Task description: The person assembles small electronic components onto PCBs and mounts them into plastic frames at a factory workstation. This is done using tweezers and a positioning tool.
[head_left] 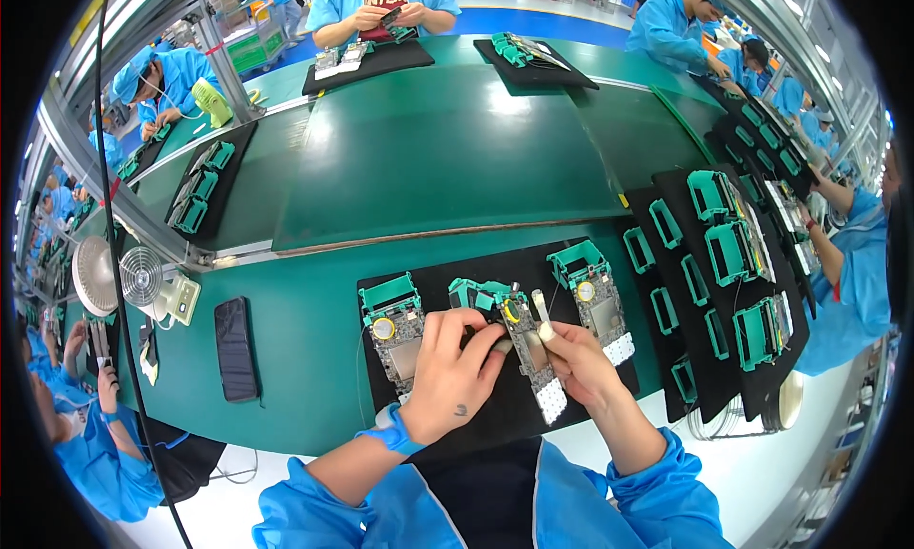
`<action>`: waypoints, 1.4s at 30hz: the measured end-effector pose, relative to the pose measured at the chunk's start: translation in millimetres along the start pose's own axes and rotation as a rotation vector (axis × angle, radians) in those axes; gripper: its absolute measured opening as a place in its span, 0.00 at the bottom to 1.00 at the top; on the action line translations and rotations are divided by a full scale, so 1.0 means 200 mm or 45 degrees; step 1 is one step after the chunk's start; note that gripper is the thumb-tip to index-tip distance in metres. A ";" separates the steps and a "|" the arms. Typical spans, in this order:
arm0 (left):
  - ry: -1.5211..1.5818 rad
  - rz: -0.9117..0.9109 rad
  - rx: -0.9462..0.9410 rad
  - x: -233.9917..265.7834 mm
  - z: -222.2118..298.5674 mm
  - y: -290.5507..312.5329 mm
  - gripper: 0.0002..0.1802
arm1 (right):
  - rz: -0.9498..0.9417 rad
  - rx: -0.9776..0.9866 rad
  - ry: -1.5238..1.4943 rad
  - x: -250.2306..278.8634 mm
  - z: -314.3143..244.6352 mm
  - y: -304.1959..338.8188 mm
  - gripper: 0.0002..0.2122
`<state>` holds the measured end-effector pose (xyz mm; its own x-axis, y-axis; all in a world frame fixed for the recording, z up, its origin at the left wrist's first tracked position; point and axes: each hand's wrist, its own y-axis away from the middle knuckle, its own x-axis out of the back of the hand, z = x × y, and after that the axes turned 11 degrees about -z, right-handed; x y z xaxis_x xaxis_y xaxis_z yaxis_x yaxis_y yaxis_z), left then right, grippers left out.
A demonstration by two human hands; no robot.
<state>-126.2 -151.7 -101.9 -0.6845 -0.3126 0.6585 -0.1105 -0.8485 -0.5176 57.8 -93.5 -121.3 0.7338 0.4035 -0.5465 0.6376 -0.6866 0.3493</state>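
Observation:
In front of me a middle circuit board (pixel 534 357) lies at a slant, with a yellow-ringed round part near its top and a white lower end. A green plastic frame (pixel 476 293) adjoins its upper end. My left hand (pixel 451 370) is closed at the board's left edge, fingertips pinched against it; the exact grip is partly hidden. Over the board's right side, my right hand (pixel 583 363) pinches a small pale flat-tipped stick (pixel 541 307). Similar boards with green frames lie on either side: a left board (pixel 401 351) and a right board (pixel 604 311).
A black mat (pixel 440 275) lies under the boards. Left of it are a phone (pixel 236 349) and a small fan (pixel 143 278). Black trays (pixel 674 199) with green frames stand at the right. Across the green conveyor (pixel 419 159), several people in blue work.

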 end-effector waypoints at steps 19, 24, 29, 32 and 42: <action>0.060 -0.170 0.015 0.06 -0.18 0.06 0.11 | 0.207 0.239 0.536 0.01 0.09 0.04 0.10; 0.085 -0.206 -0.030 -0.01 -0.12 0.05 0.11 | 0.406 0.568 1.032 -0.04 0.16 0.03 0.08; 0.216 -0.332 0.093 -0.02 -0.10 0.04 0.12 | 0.154 0.841 1.493 -0.03 0.08 0.05 0.13; 0.231 -0.368 0.115 -0.02 -0.09 0.03 0.13 | 0.070 1.030 1.817 -0.03 0.06 0.03 0.17; 0.158 -0.331 0.018 -0.01 -0.08 0.03 0.15 | 0.002 1.075 1.955 -0.03 0.03 -0.01 0.14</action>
<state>-137.1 -149.3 -115.1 -0.7176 -0.0296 0.6958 -0.2847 -0.8993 -0.3319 50.2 -97.7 -123.0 0.5886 0.2160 0.7791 0.7169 -0.5849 -0.3795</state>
